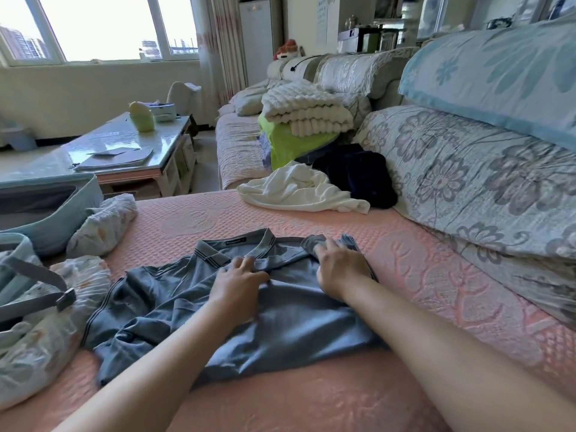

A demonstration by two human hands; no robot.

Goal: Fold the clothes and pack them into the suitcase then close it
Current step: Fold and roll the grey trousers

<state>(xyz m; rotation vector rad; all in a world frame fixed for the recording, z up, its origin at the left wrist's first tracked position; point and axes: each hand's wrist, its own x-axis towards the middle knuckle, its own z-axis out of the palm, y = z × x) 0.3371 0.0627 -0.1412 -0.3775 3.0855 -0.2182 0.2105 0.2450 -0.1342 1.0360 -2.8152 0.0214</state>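
On the pink sofa seat [420, 269] lie a blue polo shirt [174, 294], centre, and a white garment [299, 188] at 1 o'clock.

Smooth, faintly sheeny grey cloth shirt [280, 322]; pink quilted, embossed cover [436, 275]; glossy tabletop [93, 145]; white ribbed fluffy blanket [305, 110].

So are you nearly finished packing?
Not yet. Flowery bundles already sit under the strap in the open suitcase. The left hand and right hand are folding the blue shirt. The white top and dark clothes lie unfolded, and the suitcase needs closing.
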